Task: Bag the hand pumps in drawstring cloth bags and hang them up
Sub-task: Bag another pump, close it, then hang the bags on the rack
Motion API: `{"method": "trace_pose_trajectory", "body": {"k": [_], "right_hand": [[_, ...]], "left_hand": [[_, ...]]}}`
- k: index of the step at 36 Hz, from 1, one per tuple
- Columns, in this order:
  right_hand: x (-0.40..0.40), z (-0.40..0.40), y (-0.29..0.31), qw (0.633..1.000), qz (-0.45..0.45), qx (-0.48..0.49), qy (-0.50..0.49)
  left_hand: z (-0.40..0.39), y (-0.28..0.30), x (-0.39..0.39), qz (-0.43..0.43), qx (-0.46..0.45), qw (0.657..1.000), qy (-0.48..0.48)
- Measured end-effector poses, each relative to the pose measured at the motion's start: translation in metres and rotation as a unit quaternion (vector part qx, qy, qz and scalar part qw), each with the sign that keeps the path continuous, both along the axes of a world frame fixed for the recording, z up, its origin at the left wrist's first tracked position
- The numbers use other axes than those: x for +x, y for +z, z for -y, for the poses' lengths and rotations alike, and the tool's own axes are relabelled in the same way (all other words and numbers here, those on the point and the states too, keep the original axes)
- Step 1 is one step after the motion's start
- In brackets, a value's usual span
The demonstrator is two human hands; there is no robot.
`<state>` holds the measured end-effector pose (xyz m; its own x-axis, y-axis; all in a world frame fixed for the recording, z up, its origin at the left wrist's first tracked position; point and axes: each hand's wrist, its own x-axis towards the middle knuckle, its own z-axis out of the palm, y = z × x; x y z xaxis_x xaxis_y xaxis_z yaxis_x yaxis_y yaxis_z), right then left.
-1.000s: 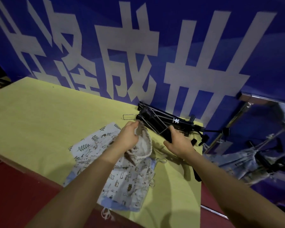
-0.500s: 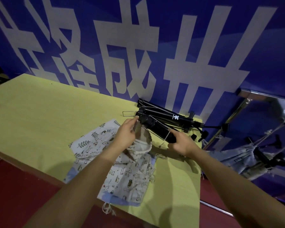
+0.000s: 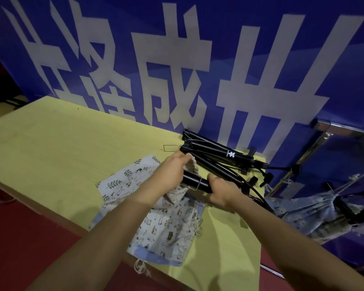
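Compared with half a second ago, the black hand pump (image 3: pixel 195 183) has come off the pile at the wall and now lies across the space between the two hands, its left end entering the mouth of the drawstring cloth bag (image 3: pixel 190 164), where earlier it was angled up toward the stack of pumps. The right hand (image 3: pixel 223 191) has drawn nearer to the left hand (image 3: pixel 173 169), so only a short length of black barrel shows between them. The left hand's fingers are curled and pinch the rim of the bag, holding the opening raised above the table (image 3: pixel 51 148); its thumb lies along the upper edge of the cloth. The right hand's fingers are clenched round the right end of the pump barrel, with the thumb on top, and a thin wire bracket runs along the barrel's exposed part. The rest of the held bag hangs below the left hand onto a heap of other printed bags (image 3: pixel 166 223) lying flat on the yellow table, one with a leaf pattern, another with small cartoon animals and a pale blue hem, their cords dangling over the near edge. Behind the hands, the remaining pumps (image 3: pixel 223 156) lie stacked against the blue banner (image 3: pixel 198 59), hoses trailing to the right. Farther right, already filled bags (image 3: pixel 307 215) hang from a metal rail (image 3: pixel 298 162).
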<state>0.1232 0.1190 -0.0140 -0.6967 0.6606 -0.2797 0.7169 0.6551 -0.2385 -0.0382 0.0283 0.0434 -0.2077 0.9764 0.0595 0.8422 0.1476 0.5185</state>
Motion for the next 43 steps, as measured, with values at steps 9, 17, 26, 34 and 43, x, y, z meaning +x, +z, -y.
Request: {"method": "trace_pose_trajectory", "body": {"k": [9, 17, 26, 34, 43], "right_hand": [[0.002, -0.001, -0.016, 0.998, -0.018, 0.041, 0.036], [0.017, 0.003, -0.028, 0.994, -0.061, 0.040, 0.081], [0.041, 0.003, -0.041, 0.983, -0.173, -0.054, 0.016], [0.097, -0.015, -0.059, 0.984, -0.108, 0.049, -0.131], [0.120, -0.012, -0.059, 0.986, -0.028, -0.062, -0.154]], "left_hand": [[-0.004, -0.034, 0.026, -0.202, -0.108, 0.968, -0.107], [-0.014, -0.055, 0.049, -0.341, -0.129, 0.919, -0.150], [-0.019, -0.070, 0.064, -0.366, -0.148, 0.912, -0.109], [-0.017, -0.085, 0.057, -0.355, -0.147, 0.921, -0.073], [-0.019, -0.083, 0.060, -0.366, -0.169, 0.913, -0.064]]}}
